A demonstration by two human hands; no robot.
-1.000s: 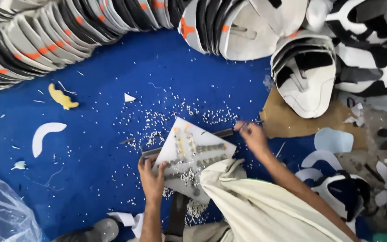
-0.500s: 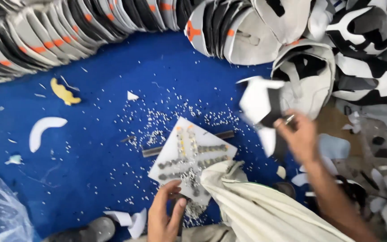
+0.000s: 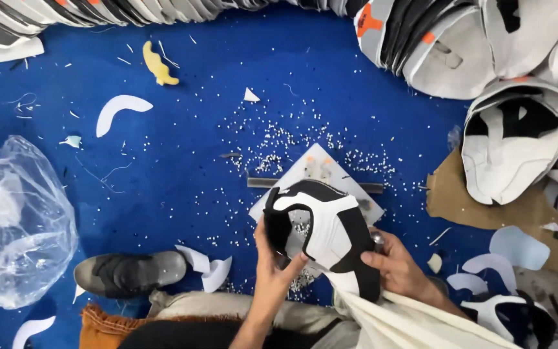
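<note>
Hands hold one black-and-white shoe upper (image 3: 324,236) between them, above the white board (image 3: 321,169): the left hand (image 3: 272,262) grasps its left edge, the right hand (image 3: 395,262) grasps its right edge. Open blue floor (image 3: 182,168) lies left; stacked uppers (image 3: 511,139) crowd the right.

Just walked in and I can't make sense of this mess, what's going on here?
A person sitting on a blue floor holds a black-and-white shoe upper in both hands, left hand on its near edge, right hand on its side. It sits over a white board ringed by small white punched bits. Stacks of similar uppers lie along the top and right.
</note>
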